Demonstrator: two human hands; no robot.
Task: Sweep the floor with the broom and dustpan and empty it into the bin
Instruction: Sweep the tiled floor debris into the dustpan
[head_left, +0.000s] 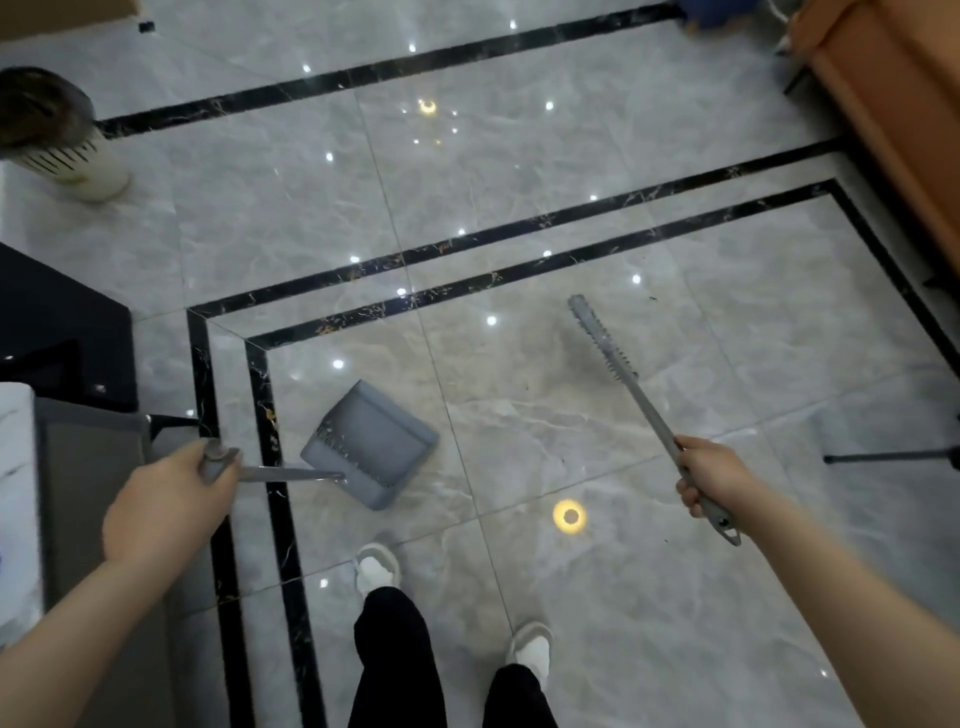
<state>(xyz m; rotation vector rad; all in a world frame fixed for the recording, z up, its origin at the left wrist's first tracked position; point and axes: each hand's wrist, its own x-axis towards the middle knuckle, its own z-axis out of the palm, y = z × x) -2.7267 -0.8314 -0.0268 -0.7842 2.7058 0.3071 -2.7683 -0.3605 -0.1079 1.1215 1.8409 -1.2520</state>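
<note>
Holding dustpan (370, 446) handle in left hand (171, 504), broom (623, 384) gripped in right hand (714, 480); sweeping looks barely begun, specks remain right of centre, bin (62, 137) upper left unused.

grey dustpan (370, 441), grey broom (602, 338), grey marble floor (571, 441) with black veined stripes.

Both bare forearms are extended forward and down from the bottom corners of the view. The left hand (171, 499) is seen from the back, its fingers curled round the top of a grey handle (280, 474). The right hand (711, 475) is held further out to the right, closed in a fist round a second grey handle (655, 422), thumb side uppermost. Two legs in dark trousers are seen below, one foot ahead.
</note>
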